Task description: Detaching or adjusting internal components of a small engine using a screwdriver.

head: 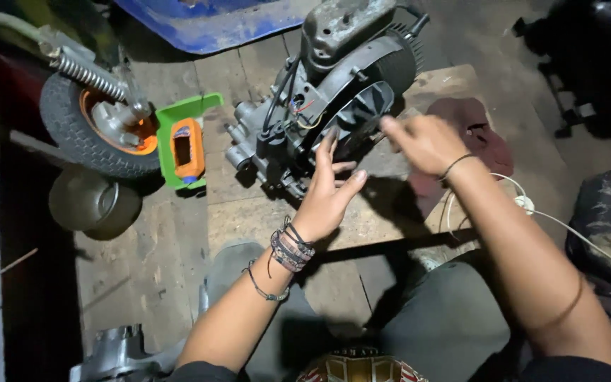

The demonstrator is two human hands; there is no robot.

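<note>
A greasy grey engine block (334,92) with a finned black fan cover and loose wires lies on the concrete floor ahead of me. My left hand (328,191), with several bracelets at the wrist, is raised with fingers spread, its fingertips at the lower edge of the engine's fan housing. My right hand (422,141) hovers just right of the housing, fingers extended and slightly blurred, holding nothing that I can see.
A small wheel with an orange hub and a coil spring (97,120) stands at the left. Beside it lies a green and orange tool case (185,141). A dark red rag (472,134) and a white cable (532,205) lie at the right. A metal part (118,354) sits bottom left.
</note>
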